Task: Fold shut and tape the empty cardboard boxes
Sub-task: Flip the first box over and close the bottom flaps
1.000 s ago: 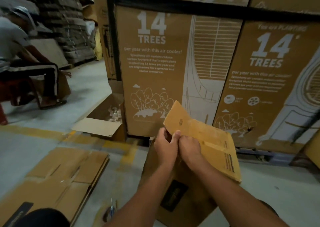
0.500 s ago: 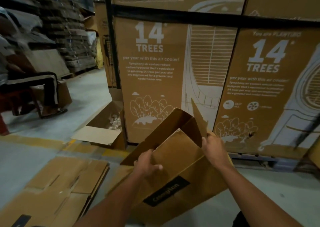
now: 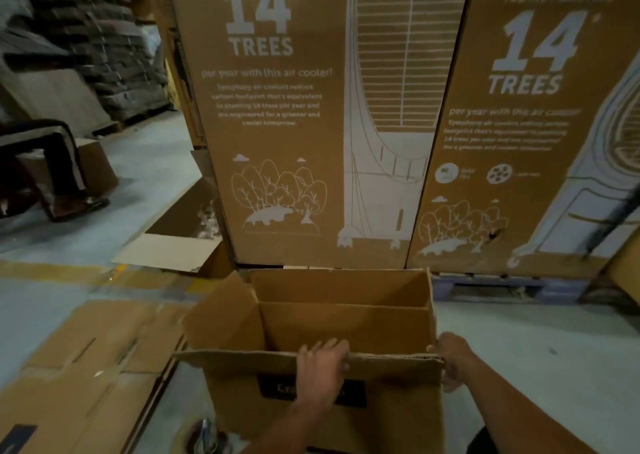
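Under both hands, the box (image 3: 332, 332) now stands squared up and open-topped on the floor (image 3: 519, 349); half a second ago it was a tilted, half-opened sleeve held up between them. Left hand (image 3: 323, 367) lies over the near flap (image 3: 242, 358), its fingers curled over that flap's edge near the middle. Right hand (image 3: 450, 360) grips the box's near right corner, thumb on the rim. Beyond the hands, the far flap stands upright and the left flap leans outward. Just past the far wall rise the tall printed cartons (image 3: 311, 124), leaving little room there. Left of the left hand, flattened cardboard (image 3: 86, 367) covers the floor beside the box. Right of the right hand the floor is bare concrete.
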{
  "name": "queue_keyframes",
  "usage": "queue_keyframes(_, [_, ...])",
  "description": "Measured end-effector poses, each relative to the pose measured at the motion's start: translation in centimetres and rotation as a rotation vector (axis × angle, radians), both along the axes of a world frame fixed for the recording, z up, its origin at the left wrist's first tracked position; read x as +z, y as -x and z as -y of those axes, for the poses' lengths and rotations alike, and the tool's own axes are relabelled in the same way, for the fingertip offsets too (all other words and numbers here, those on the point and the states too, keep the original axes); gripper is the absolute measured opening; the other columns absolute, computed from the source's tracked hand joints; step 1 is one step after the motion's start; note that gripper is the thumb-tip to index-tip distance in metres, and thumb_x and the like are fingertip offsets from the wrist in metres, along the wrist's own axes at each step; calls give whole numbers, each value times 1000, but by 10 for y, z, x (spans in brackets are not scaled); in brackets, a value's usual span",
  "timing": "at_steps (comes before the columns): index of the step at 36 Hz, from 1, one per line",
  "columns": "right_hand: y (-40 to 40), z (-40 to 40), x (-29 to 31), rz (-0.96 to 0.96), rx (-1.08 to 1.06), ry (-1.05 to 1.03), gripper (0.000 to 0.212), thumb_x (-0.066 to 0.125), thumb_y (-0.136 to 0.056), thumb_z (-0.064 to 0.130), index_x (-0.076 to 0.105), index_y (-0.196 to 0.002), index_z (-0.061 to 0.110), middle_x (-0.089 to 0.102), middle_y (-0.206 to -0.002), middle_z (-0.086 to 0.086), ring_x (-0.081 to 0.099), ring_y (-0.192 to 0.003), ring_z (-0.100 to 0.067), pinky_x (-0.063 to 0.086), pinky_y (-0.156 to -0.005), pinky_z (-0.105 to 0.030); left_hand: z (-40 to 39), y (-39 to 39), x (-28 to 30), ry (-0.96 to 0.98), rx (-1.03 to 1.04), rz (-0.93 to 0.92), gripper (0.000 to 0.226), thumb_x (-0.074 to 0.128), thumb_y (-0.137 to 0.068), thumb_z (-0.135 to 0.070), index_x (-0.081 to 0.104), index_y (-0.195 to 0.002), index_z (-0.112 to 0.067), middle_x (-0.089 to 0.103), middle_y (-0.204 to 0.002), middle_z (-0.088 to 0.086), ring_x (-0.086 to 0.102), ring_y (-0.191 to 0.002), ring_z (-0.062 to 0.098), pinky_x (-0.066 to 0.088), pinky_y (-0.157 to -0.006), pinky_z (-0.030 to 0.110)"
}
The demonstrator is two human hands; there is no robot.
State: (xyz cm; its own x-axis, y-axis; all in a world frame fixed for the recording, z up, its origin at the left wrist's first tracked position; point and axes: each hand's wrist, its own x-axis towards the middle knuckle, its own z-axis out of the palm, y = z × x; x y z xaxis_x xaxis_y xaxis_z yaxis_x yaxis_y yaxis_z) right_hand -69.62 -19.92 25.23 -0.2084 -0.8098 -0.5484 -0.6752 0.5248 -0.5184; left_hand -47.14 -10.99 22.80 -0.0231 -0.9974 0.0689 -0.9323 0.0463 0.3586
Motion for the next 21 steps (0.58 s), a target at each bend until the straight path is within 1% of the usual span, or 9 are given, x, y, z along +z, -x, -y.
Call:
queue_keyframes(2, [11, 5, 0, 24, 27, -42, 13, 53, -97, 12, 57, -90, 2, 64, -96, -22, 65, -85, -37, 59, -72, -47, 6, 10, -3, -8, -3, 7, 14, 50, -94, -16, 52, -99, -29, 59, -105, -10, 54, -104, 12, 36, -87, 33])
queue_keyframes(3, [17, 8, 2, 63, 37, -73, 13, 59, -95, 17, 58, -94, 4, 65, -99, -21, 66, -86, -36, 60, -71, -46, 8, 13, -7, -18, -8, 11, 13, 50, -95, -18, 53, -103, -28, 59, -108, -10, 53, -106, 11, 36, -91, 33])
queue_keyframes(6, [27, 16, 5, 180, 70, -186, 36, 73, -85, 36, 55, -104, 13, 63, -112, -18, 65, -95, -37, 60, -65, -44, 10, 26, -21, -87, -23, 7, 16, 50, -97, -23, 52, -112, -27, 58, -117, -9, 52, -113, 12, 36, -102, 35])
queue_keyframes(8, [28, 19, 1, 220, 107, -201, 42, 75, -83, 38, 53, -112, 16, 62, -117, -14, 61, -105, -37, 58, -75, -46, 8, 37, -31, -141, -25, 36, 21, 49, -98, -20, 50, -118, -25, 57, -122, -5, 52, -116, 16, 35, -105, 37])
queue_keyframes(11, [26, 19, -8, 202, 169, -166, 44, 75, -84, 31, 51, -119, 21, 61, -117, -8, 59, -107, -31, 53, -84, -42, 5, 47, -44, -210, -42, 90, 24, 47, -97, -16, 49, -120, -24, 57, -124, 0, 52, -116, 23, 35, -100, 39])
queue_keyframes(14, [26, 20, -15, 200, 192, -117, 58, 78, -80, 28, 47, -129, 29, 60, -123, -4, 59, -108, -28, 51, -96, -46, 12, 50, -55, -256, -59, 41, 22, 48, -97, -18, 52, -117, -26, 58, -121, 0, 53, -114, 23, 38, -94, 39])
queue_keyframes(17, [26, 24, -24, 174, 221, -65, 65, 79, -79, 30, 46, -135, 33, 60, -125, -4, 59, -110, -28, 49, -98, -47, 26, 45, -57, -291, -62, -12, 16, 52, -96, -37, 59, -107, -27, 62, -109, -1, 58, -103, 21, 43, -84, 36])
queue_keyframes(19, [19, 22, -24, 92, 266, -63, 56, 73, -84, 23, 48, -133, 27, 61, -122, -7, 61, -105, -27, 54, -91, -41, 36, 35, -56, -424, -86, -167, 35, 48, -94, -56, 62, -105, -26, 65, -104, 0, 60, -94, 16, 48, -80, 33])
queue_keyframes(21, [11, 21, -27, 23, 306, -123, 35, 64, -90, 19, 52, -121, 26, 62, -114, -8, 64, -95, -24, 58, -79, -35, 47, 19, -56, -608, -72, -346, 62, 36, -90, -72, 59, -122, -24, 62, -122, 4, 57, -107, 16, 46, -94, 36])
